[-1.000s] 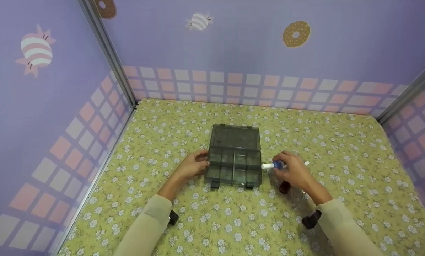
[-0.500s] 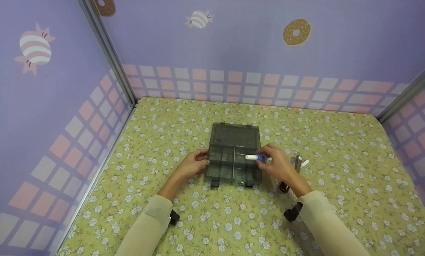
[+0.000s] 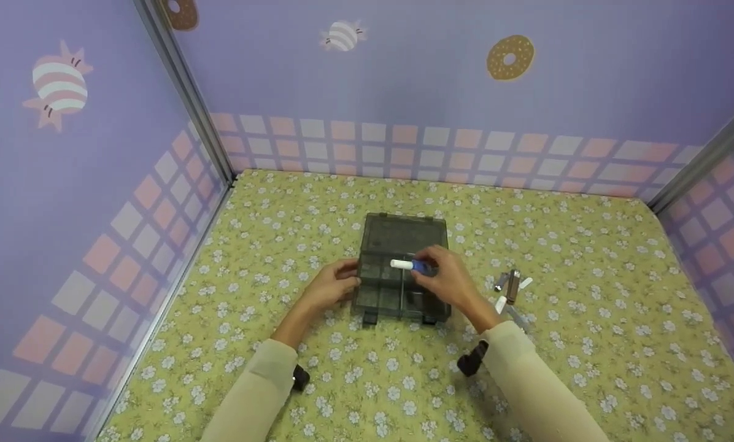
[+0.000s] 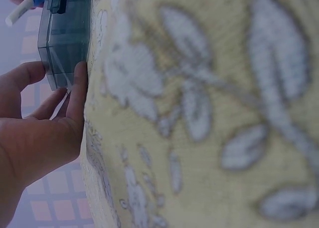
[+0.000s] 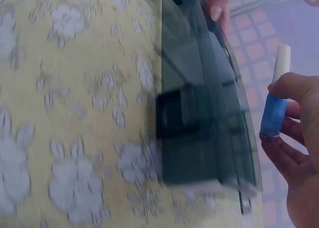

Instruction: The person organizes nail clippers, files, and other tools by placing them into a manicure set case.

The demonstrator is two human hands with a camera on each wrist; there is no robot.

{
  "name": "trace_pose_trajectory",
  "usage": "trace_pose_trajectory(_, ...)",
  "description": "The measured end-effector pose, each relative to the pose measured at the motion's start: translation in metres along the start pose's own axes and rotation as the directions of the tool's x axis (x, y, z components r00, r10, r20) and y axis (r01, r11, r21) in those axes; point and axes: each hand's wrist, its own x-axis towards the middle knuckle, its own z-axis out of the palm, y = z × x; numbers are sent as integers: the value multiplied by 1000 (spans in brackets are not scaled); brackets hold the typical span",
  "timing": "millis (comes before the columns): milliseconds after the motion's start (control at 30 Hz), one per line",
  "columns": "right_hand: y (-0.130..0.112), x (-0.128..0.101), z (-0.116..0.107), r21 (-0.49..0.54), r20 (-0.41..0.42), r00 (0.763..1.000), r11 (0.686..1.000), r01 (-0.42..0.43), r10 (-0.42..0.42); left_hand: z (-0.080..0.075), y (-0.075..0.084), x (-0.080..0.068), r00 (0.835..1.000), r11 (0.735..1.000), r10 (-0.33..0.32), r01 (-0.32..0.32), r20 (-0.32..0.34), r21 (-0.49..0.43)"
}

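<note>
My left hand [image 3: 330, 287] holds the left side of a smoky-grey plastic compartment box [image 3: 381, 298], its lid [image 3: 405, 234] laid back behind it. In the left wrist view, finger and thumb tips touch the box's end wall. Between the thumb and fingertips of my right hand [image 3: 454, 279] is a small nail polish bottle [image 5: 274, 113] with blue contents and a long white cap. It hangs above the box, near the middle divider [image 3: 403, 288], with the cap pointing left. Part of the right-hand compartments is hidden beneath the right hand.
Right of the box lies a group of small items: a brown-sided folding tool [image 3: 513, 286], a white strip [image 3: 526, 283], a short metal piece [image 3: 501, 282] and a white-ended item [image 3: 501, 304]. My right forearm covers some of that area. The cloth [image 3: 293, 215] is floral, with walls behind.
My right hand has carried the nail polish bottle leftward, from beside the box to above its middle. The small items on the right have come into fuller view. My left hand stays at the box.
</note>
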Motion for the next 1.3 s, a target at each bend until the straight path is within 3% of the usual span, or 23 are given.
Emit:
trace_pose_trajectory(333, -13, 12, 23, -36, -29, 1000, 999, 4, -5, -1, 4, 0, 1000, 999, 9, -9, 5, 42)
trace_pose_trajectory(600, -20, 22, 35, -9, -20, 1000, 1000, -7, 7, -5, 3, -1, 1000, 1000, 2, -1, 16, -13)
trace_pose_trajectory(1300, -24, 20, 55, -49, -25, 1000, 999, -19, 17, -2, -1, -3, 1000, 1000, -11, 11, 4, -11)
